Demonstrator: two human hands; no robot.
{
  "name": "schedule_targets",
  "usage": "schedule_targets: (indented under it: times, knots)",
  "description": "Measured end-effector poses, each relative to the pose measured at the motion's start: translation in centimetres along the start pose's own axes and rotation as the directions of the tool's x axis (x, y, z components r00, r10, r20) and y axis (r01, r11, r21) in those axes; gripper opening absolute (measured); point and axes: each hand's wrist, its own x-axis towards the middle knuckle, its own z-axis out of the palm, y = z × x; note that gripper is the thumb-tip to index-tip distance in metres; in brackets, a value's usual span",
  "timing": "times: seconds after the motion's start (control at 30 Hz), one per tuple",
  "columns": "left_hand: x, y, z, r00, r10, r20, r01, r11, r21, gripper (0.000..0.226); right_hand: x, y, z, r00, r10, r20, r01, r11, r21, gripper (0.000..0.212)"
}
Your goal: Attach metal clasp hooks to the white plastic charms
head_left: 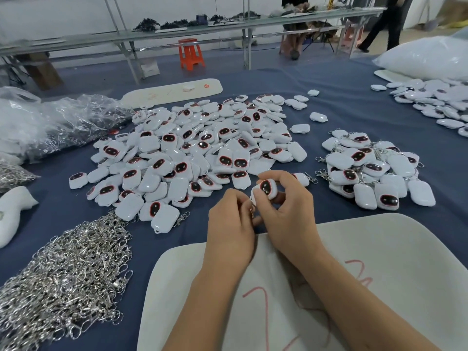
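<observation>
Right hand (286, 206) pinches a white charm (264, 190); left hand (230, 221) seems to pinch a clasp hook (252, 211), mostly hidden. A slipping hook could miss the loop.

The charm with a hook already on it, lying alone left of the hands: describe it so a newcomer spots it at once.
Start at the big central heap of white charms on the blue cloth. Go to its near edge, just right of the silver pile of clasp hooks. There the finished charm lies plain side up, and unlike its neighbours it has a metal clasp trailing from its right corner.
</observation>
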Motion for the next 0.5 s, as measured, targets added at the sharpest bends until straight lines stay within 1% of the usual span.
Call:
schedule_targets:
  times: [0.07, 0.2, 0.27, 0.37, 0.43, 0.5]
  knots:
    - [0.1, 0.0, 0.0, 1.000, 0.019, 0.002, -0.019, 0.999, -0.036, 0.020, 0.0, 0.1, -0.1, 0.999, 0.050, -0.005, -0.050, 0.998, 0.026, 0.017]
    - [0.4, -0.3, -0.1, 0.999, -0.034, 0.003, 0.034, 0.992, -0.120, 0.029, 0.0, 0.1, -0.3, 0.997, 0.076, 0.030, -0.078, 0.993, 0.085, 0.017]
    - [0.5, -0.6, -0.3, 0.999, -0.051, 0.011, 0.052, 0.990, -0.133, 0.028, 0.1, 0.2, -0.3, 0.994, 0.109, 0.030, -0.112, 0.984, 0.136, 0.019]
    - [0.5, -0.7, -0.3, 0.997, -0.073, 0.031, 0.078, 0.979, -0.189, 0.023, 0.7, 0.6, -0.6, 0.986, 0.166, -0.006, -0.163, 0.973, 0.165, 0.026]
    - [0.7, -0.6, -0.4, 0.997, -0.073, 0.039, 0.081, 0.961, -0.263, 0.019, 1.2, 0.8, -1.0, 0.980, 0.192, 0.054, -0.199, 0.962, 0.187, 0.029]
    - [0.9, -0.6, -0.5, 0.995, -0.085, 0.045, 0.095, 0.947, -0.307, 0.016, 1.3, 1.0, -1.2, 0.967, 0.188, 0.174, -0.220, 0.957, 0.188, 0.030]
